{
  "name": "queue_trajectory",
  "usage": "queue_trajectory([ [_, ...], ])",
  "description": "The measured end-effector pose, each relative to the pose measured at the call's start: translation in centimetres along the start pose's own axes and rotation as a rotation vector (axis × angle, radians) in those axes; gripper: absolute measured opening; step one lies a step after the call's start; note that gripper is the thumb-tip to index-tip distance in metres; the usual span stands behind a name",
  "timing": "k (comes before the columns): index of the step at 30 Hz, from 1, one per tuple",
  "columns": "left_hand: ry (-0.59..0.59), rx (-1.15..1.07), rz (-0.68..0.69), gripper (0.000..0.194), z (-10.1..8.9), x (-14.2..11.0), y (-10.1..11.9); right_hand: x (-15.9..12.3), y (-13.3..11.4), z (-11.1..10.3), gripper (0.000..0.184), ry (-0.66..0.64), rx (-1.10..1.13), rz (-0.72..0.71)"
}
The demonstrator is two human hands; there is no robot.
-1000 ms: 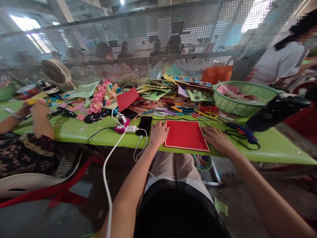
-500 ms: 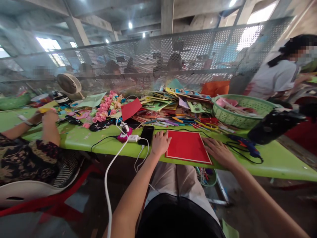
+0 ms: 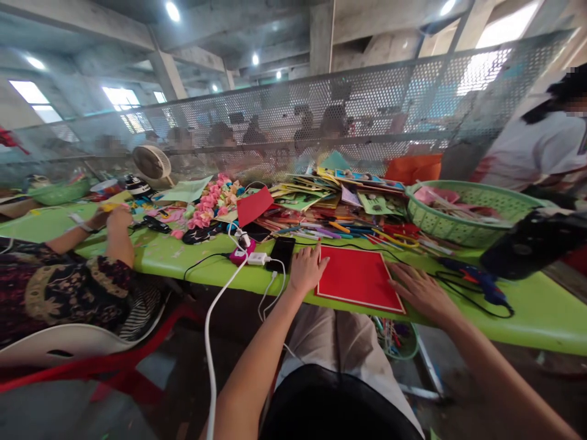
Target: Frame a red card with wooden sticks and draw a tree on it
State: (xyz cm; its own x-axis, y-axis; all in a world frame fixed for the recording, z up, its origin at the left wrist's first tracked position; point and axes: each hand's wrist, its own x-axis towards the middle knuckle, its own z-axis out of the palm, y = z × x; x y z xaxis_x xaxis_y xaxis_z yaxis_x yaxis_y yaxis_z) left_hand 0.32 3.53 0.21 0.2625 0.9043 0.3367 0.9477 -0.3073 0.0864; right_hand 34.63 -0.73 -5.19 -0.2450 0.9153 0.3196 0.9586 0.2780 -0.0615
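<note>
A red rectangular card (image 3: pixel 360 278) with a pale border lies flat on the green table in front of me. My left hand (image 3: pixel 308 269) rests at its left edge, fingers stretched out and fingertips on the border. On the opposite side, my right hand (image 3: pixel 419 290) lies palm down beside the right edge, its fingers apart and touching or very near the border. Neither hand grips anything. A dark phone (image 3: pixel 280 253) lies just left of my left hand. Right of my right hand is a blue glue gun (image 3: pixel 486 284) with a black cord.
Behind the card sit pens (image 3: pixel 321 232), a pile of cards (image 3: pixel 307 189) and pink paper flowers (image 3: pixel 211 205). A green basket (image 3: pixel 468 223) stands right. A white cable (image 3: pixel 208 342) hangs from the pink power adapter (image 3: pixel 241 250) over the table's edge. A co-worker's hands (image 3: pixel 117 217) work at left.
The whole view has shifted, so the table and card appear farther right and slightly lower. Both my hands stay at the card's sides, with no clear change in their placement.
</note>
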Motion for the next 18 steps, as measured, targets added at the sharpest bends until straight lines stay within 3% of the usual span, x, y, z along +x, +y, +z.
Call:
queue_trajectory([
  [6,0.034,-0.022,-0.011,0.059,-0.04,-0.03,-0.02,-0.03,0.15,0.29,0.066,0.000,0.057,0.002],
  [13,0.013,-0.050,0.008,0.057,0.12,-0.02,-0.10,-0.30,0.50,0.64,0.066,0.025,0.097,0.026],
  [18,-0.026,-0.072,0.039,0.050,0.11,-0.15,-0.08,-0.48,0.76,0.64,0.066,0.015,0.125,-0.033],
])
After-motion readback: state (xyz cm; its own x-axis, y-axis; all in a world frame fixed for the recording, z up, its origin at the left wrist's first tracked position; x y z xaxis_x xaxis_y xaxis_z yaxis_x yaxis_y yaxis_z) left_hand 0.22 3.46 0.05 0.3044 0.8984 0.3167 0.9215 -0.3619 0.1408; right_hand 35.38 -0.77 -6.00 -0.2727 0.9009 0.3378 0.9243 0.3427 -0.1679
